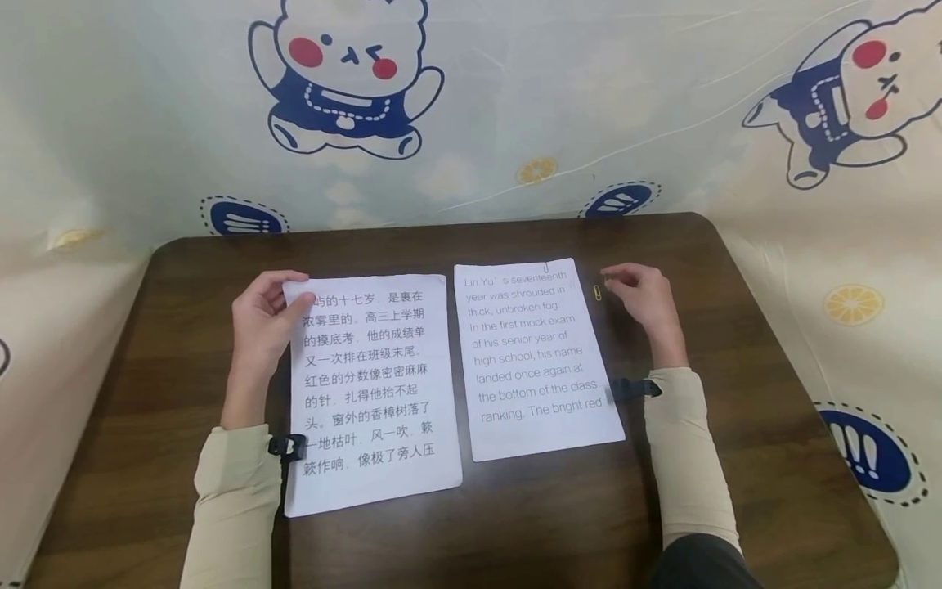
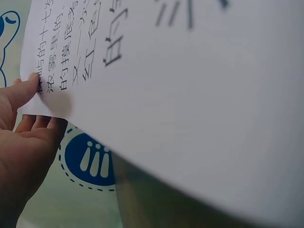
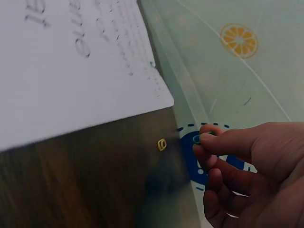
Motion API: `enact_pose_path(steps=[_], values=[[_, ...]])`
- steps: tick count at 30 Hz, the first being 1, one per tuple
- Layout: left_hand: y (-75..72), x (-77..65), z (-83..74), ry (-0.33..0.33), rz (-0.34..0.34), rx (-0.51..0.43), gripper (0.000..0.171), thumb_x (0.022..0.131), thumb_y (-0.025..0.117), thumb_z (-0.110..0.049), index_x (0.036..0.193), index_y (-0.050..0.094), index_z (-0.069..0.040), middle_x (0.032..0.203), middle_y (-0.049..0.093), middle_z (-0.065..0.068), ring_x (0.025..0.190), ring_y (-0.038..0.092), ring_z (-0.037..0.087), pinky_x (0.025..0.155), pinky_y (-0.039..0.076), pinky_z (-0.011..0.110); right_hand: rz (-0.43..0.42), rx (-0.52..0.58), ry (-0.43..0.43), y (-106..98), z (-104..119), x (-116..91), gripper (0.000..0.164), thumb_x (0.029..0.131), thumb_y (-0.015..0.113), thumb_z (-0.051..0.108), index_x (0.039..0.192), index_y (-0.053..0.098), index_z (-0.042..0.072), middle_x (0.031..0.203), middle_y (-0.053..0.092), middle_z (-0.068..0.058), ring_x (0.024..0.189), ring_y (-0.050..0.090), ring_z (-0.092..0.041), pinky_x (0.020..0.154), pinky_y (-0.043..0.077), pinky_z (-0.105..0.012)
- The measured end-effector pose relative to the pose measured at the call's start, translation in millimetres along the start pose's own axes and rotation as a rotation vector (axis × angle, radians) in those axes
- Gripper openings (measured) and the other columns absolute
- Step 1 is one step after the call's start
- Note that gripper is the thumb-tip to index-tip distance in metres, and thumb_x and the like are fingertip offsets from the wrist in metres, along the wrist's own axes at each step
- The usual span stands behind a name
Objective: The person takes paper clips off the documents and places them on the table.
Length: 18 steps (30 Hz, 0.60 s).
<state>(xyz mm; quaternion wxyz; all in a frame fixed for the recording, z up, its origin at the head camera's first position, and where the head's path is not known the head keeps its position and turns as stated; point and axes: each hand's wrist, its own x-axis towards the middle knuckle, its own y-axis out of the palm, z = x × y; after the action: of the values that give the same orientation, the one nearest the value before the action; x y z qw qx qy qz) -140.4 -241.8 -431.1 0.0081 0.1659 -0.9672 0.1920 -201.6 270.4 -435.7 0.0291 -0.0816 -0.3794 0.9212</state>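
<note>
My left hand (image 1: 266, 315) pinches the upper left corner of a white sheet with printed Chinese text (image 1: 368, 384). In the left wrist view the thumb lies on top of this sheet (image 2: 166, 109) and the other fingers are beneath it. To the right, my right hand (image 1: 648, 296) pinches a small green-looking paper clip (image 3: 203, 137) between thumb and forefinger, above the table's far right part. A yellow paper clip (image 1: 598, 292) lies on the table just left of that hand. Beside it lies a white sheet with printed English text (image 1: 540, 368), with a paper clip (image 1: 546, 267) on its top edge.
Both sheets rest on a dark brown wooden table (image 1: 545, 515) with rounded corners. Behind and around it hangs a pale curtain (image 1: 500, 106) with cartoon figures and orange slices. Dark straps (image 1: 636, 388) sit at both wrists.
</note>
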Motion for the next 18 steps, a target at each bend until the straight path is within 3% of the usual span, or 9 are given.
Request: enact_pose_path(steps=[10,18], values=[[2.1,0.3,-0.5,0.008,-0.003,0.005,0.036,0.092,0.071,-0.021,0.127,0.066,-0.012,0.123,0.072,0.003,0.093,0.069,0.003,0.081,0.054,0.01,0.08,-0.03,0.035,1,-12,2,0.03,0.101,0.059,0.019,0.13,0.065,0.012,0.136,0.062,-0.018,0.113,0.056,-0.035,0.105,0.049,-0.055],[2.5,2.6,1.2,-0.001,-0.008,0.013,0.037,0.092,0.072,-0.022,0.127,0.065,-0.013,0.125,0.071,0.004,0.093,0.069,0.003,0.081,0.054,0.01,0.078,-0.073,0.009,2,-16,6,0.029,0.102,0.058,0.015,0.128,0.066,0.008,0.133,0.063,-0.021,0.11,0.056,-0.037,0.1,0.05,-0.054]])
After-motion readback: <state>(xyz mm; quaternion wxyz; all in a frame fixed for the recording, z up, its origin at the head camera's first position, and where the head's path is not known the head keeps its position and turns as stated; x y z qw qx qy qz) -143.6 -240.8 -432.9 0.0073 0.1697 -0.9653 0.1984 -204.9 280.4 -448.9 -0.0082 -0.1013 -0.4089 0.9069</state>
